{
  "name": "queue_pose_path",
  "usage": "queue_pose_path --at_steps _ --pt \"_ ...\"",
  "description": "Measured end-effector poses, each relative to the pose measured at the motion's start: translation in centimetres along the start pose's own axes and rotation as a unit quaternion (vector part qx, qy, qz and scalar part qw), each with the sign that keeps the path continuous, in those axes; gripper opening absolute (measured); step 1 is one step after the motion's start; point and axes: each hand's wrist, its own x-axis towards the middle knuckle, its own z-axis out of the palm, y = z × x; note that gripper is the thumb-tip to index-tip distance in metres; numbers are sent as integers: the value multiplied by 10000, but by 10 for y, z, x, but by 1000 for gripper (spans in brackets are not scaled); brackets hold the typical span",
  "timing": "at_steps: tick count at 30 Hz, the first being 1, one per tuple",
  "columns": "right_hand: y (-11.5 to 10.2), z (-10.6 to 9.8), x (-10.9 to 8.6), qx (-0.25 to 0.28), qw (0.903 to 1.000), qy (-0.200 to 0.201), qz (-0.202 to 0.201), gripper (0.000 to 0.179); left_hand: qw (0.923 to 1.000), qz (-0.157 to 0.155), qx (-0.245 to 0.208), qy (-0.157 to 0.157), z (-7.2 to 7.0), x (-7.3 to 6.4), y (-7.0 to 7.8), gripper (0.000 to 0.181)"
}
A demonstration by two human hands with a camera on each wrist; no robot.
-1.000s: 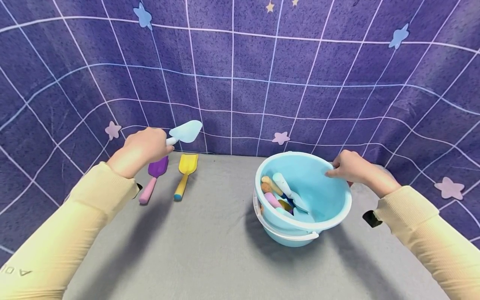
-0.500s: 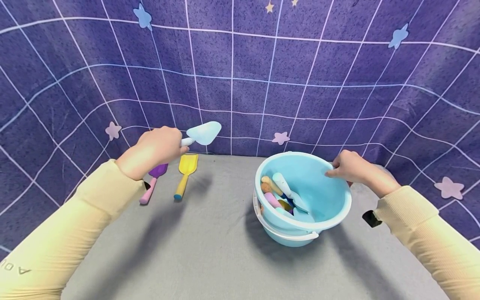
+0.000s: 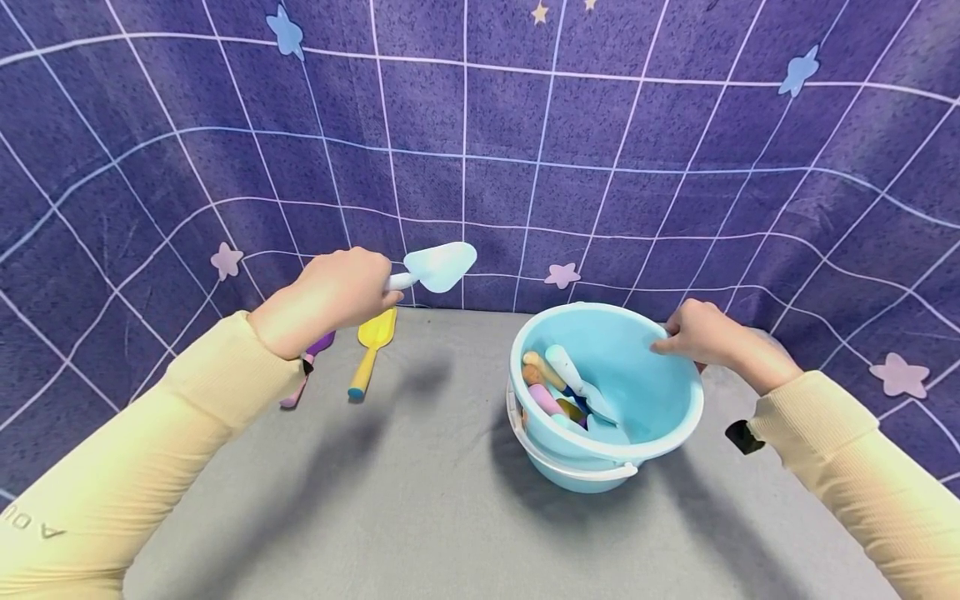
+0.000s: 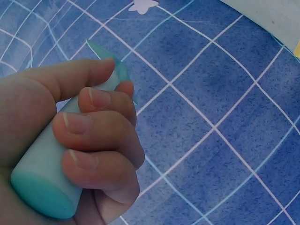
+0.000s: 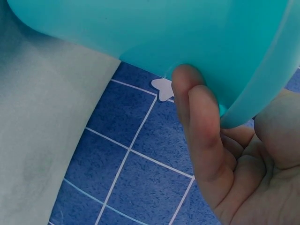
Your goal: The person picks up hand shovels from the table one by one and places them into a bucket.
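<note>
Left hand (image 3: 341, 292) curled snug round trowel (image 3: 437, 268) handle so blade pokes free, up at 10 o'clock from bucket (image 3: 633, 358). Right hand (image 3: 701, 333) pinches rim at 2 o'clock, probably just steadying it. Yellow shovel (image 3: 367, 360) at 9.

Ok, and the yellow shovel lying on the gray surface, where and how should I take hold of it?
Take the yellow shovel by its handle, probably from above and the near right: the slim handle points toward you, the wide scoop lies at the far end, and the purple shovel lies to its left.
</note>
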Motion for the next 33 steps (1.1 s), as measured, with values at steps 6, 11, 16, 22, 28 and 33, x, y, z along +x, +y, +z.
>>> queue_pose_path --at_steps 6,11,16,22,28,33 --pt "-1 0 0 -19 10000 -19 16 25 9999 119 92 32 -2 2 7 26" --pt "-2 0 0 -24 10000 -22 32 25 9993 360 109 13 -3 4 13 23" --pt "-1 1 1 -15 10000 -48 50 25 9981 582 221 35 -3 4 21 24" --pt "0 1 0 -66 10000 -9 47 28 9964 734 411 82 -4 6 31 25" --pt "-1 1 0 -64 10000 4 44 29 9936 1034 458 31 -4 9 37 26" --pt "-1 1 0 -75 10000 -21 55 30 9915 1230 419 -7 -2 11 44 25"
